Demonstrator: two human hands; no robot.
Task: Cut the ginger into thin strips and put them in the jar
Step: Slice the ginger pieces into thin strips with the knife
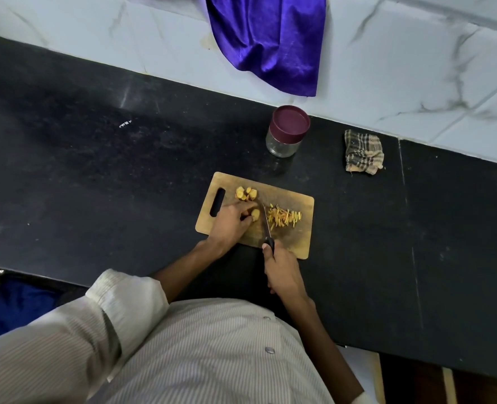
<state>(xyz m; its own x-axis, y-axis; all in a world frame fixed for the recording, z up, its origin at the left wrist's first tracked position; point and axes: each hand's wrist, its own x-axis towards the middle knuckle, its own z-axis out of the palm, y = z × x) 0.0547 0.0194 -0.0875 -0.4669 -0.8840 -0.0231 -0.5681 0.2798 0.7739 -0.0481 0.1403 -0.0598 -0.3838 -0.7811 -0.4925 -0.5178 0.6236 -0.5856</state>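
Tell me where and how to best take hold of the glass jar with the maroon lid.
Probably grip the clear glass jar around its body below the maroon lid, coming from the wooden cutting board side. It stands upright, lid on, with the tiled wall close behind.

A pale, finely striped button-up shirt (212,354) is being worn, its left sleeve (124,298) rolled up; forearms are being left bare.
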